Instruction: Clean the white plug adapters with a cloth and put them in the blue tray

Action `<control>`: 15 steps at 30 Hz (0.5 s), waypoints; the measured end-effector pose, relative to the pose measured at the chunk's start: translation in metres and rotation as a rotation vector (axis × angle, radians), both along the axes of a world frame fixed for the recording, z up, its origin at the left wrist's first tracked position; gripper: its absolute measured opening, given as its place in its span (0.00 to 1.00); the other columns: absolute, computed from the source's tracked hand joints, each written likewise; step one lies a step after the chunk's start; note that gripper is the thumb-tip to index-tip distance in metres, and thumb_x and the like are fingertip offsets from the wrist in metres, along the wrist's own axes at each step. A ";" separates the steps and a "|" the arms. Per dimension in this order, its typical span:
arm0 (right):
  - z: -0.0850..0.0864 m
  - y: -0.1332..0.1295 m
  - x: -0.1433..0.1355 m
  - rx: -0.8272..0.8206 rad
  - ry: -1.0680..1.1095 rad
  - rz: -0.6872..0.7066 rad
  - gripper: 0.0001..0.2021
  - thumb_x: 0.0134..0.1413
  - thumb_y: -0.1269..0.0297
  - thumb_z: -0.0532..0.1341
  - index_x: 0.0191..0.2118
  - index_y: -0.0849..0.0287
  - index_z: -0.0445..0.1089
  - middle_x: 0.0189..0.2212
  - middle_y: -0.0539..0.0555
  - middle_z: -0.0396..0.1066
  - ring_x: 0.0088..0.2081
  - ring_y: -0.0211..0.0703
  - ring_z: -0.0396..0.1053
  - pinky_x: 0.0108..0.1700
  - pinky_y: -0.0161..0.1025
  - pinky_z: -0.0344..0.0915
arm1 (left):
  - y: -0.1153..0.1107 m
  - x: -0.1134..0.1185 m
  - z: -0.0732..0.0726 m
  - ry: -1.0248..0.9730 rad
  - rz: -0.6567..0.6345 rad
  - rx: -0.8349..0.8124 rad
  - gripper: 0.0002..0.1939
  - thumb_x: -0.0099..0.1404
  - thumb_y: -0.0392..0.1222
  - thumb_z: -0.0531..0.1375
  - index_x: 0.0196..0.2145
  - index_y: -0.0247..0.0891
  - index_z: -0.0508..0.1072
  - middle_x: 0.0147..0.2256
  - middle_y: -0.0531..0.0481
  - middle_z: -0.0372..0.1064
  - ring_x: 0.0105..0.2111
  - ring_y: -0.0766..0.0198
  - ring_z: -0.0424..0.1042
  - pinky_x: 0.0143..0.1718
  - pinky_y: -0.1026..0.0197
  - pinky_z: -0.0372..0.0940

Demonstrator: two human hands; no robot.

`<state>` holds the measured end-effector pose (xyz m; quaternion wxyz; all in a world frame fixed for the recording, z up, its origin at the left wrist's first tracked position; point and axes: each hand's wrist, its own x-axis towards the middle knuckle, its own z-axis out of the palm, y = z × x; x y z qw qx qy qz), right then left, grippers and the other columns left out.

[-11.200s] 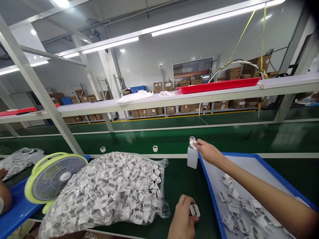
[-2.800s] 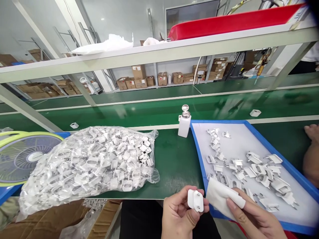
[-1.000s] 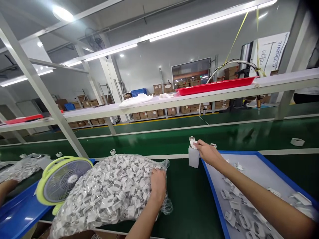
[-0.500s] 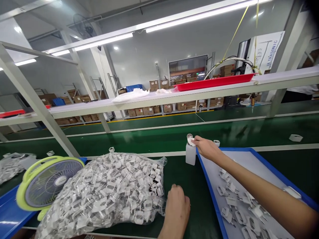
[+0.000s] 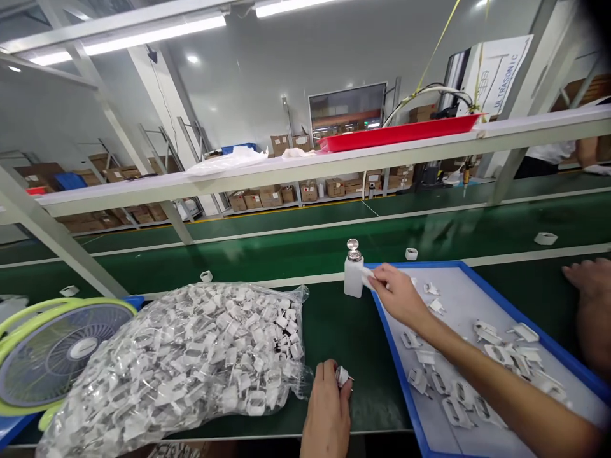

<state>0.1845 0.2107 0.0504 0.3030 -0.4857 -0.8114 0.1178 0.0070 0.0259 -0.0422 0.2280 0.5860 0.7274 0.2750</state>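
Observation:
My left hand (image 5: 327,407) rests low over the dark green belt, its fingers closed round a small white plug housing (image 5: 342,376) with metal pins. Pinched in my right hand (image 5: 397,294) is a white wiping cloth (image 5: 366,277), beside a white pump bottle (image 5: 353,280) with a silver top. A blue-rimmed tray (image 5: 394,356) lies under my right arm, with several white plug housings (image 5: 462,401) scattered in it. Left of my left hand bulges a clear plastic bag (image 5: 205,356) full of similar white housings.
A lime-green fan (image 5: 67,350) stands at the far left. Another person's hand (image 5: 589,292) is at the right edge. Loose housings (image 5: 411,254) sit along the belt beyond the tray. A raised shelf (image 5: 267,175) across the back carries a red tray (image 5: 401,133).
My right hand has drawn the cloth off the bottle's top, down to its right side. A plug housing now shows in my left hand. Another person's hand has appeared at the right.

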 end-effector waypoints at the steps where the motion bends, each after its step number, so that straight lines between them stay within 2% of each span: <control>1: -0.009 -0.016 0.001 -0.047 0.038 -0.004 0.12 0.70 0.61 0.59 0.35 0.61 0.70 0.34 0.50 0.71 0.34 0.38 0.71 0.38 0.39 0.71 | -0.004 -0.006 -0.004 -0.063 -0.034 0.028 0.20 0.73 0.39 0.52 0.59 0.36 0.69 0.52 0.35 0.72 0.48 0.50 0.75 0.46 0.57 0.68; 3: -0.029 -0.050 0.001 -0.145 0.098 0.017 0.18 0.72 0.63 0.55 0.28 0.60 0.66 0.27 0.47 0.67 0.29 0.36 0.69 0.32 0.34 0.68 | -0.008 -0.019 -0.010 -0.141 -0.104 0.061 0.28 0.69 0.39 0.56 0.66 0.39 0.64 0.55 0.36 0.71 0.48 0.50 0.74 0.47 0.57 0.68; 5: -0.049 -0.080 -0.003 -0.204 0.139 0.036 0.21 0.72 0.63 0.53 0.23 0.58 0.61 0.25 0.48 0.65 0.27 0.36 0.69 0.29 0.32 0.66 | -0.008 -0.031 -0.014 -0.184 -0.173 0.052 0.33 0.67 0.39 0.58 0.69 0.42 0.61 0.53 0.38 0.72 0.43 0.52 0.75 0.46 0.56 0.69; 8: -0.074 -0.116 -0.017 -0.239 0.158 0.046 0.21 0.70 0.65 0.53 0.22 0.57 0.61 0.27 0.50 0.65 0.29 0.39 0.70 0.32 0.34 0.67 | 0.000 -0.044 -0.012 -0.201 -0.262 0.017 0.34 0.68 0.38 0.57 0.70 0.43 0.58 0.46 0.43 0.73 0.36 0.57 0.73 0.41 0.57 0.70; 11: -0.093 -0.139 -0.034 -0.245 0.131 0.052 0.19 0.70 0.71 0.46 0.31 0.58 0.70 0.33 0.54 0.68 0.33 0.41 0.73 0.37 0.38 0.69 | 0.013 -0.051 -0.004 -0.175 -0.356 -0.040 0.32 0.67 0.36 0.56 0.69 0.44 0.62 0.40 0.48 0.71 0.31 0.62 0.69 0.37 0.60 0.68; 15: -0.116 -0.152 -0.051 -0.225 0.055 0.100 0.20 0.65 0.77 0.45 0.45 0.61 0.74 0.39 0.59 0.70 0.34 0.43 0.76 0.38 0.38 0.71 | 0.025 -0.052 0.007 -0.127 -0.458 -0.080 0.20 0.64 0.32 0.60 0.53 0.43 0.78 0.39 0.51 0.70 0.30 0.64 0.68 0.33 0.64 0.63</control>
